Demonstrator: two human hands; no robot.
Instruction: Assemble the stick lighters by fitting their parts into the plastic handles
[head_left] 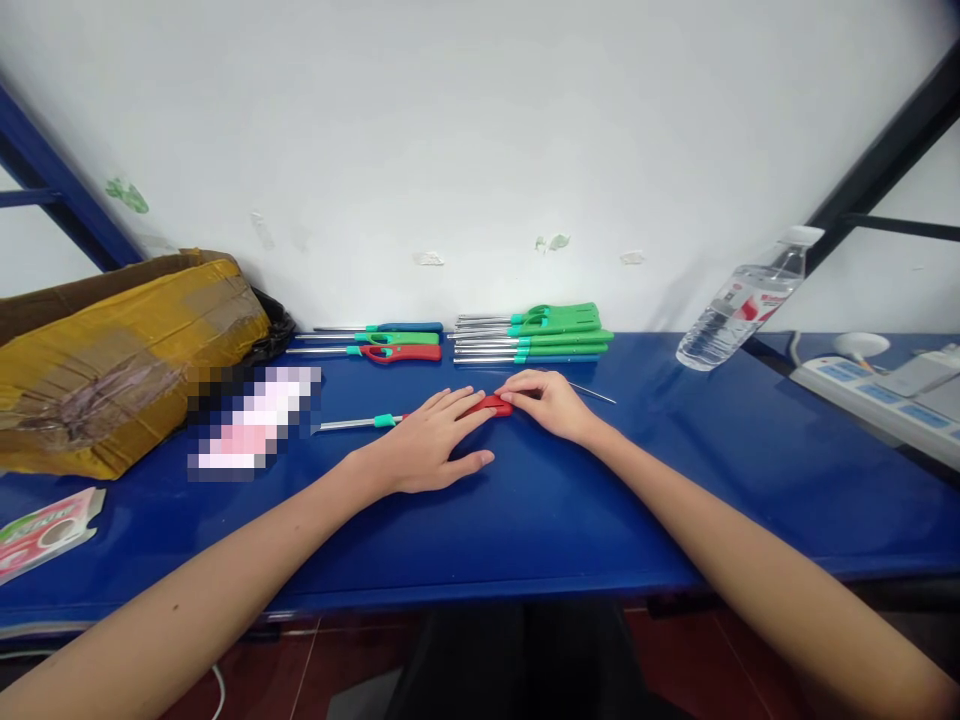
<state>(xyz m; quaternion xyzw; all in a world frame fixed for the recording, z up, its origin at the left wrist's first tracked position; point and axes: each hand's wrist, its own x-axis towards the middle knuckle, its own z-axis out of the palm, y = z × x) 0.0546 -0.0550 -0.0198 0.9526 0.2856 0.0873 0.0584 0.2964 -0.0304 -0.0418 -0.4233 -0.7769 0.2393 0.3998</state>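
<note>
A red-handled lighter with a long metal tube and teal collar lies on the blue table, its tube pointing left. My left hand rests flat across its handle, fingers spread, covering much of the red part. At the handle's right end, my right hand has thumb and forefinger pinched together; what is between them is too small to make out. A thin metal rod sticks out to the right behind my right hand.
Behind my hands lie a stack of green lighters and a red lighter beside others. A taped box stands left; a water bottle and power strip are right. A printed card lies front left.
</note>
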